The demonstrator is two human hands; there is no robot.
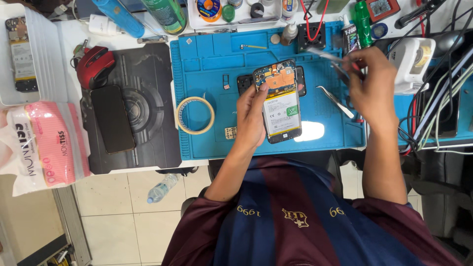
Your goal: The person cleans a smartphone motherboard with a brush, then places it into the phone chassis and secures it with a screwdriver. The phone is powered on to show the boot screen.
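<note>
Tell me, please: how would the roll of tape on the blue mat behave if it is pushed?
The roll of tape lies flat on the blue mat, so it would probably slide, not roll. It is a thin open ring, likely light. Stood on edge, it could roll away.

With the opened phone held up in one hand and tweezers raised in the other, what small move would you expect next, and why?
Probably bring the tweezers in the right hand down and left to the exposed upper board of the opened phone. The left hand holds it with the back off and the tweezer tips point that way but hang well clear of it.
</note>
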